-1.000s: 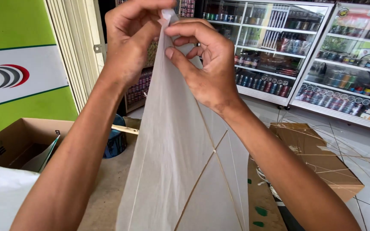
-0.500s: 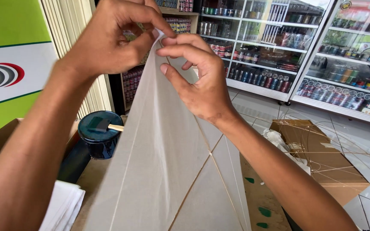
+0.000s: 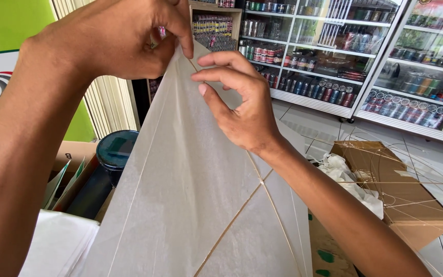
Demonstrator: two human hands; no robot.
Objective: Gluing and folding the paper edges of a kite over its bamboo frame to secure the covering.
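Note:
A white paper kite [image 3: 196, 195] with thin bamboo sticks stands upright in front of me, its tip pointing up. My left hand [image 3: 114, 41] pinches the paper at the kite's tip. My right hand [image 3: 242, 102] grips the tip from the right side, fingers pressed on the paper's edge and the spine stick. Two bamboo sticks cross lower down on the kite's right half.
A dark round tin with a teal lid [image 3: 114, 154] stands at the left behind the kite, next to an open cardboard box [image 3: 73, 159]. White paper sheets [image 3: 57, 246] lie at the lower left. A cardboard box [image 3: 401, 200] with thin sticks lies right. Glass-front shelves [image 3: 334, 56] line the back.
The view has drawn closer to the kite's tip. Both hands stay on the tip, and my left hand has shifted further over it.

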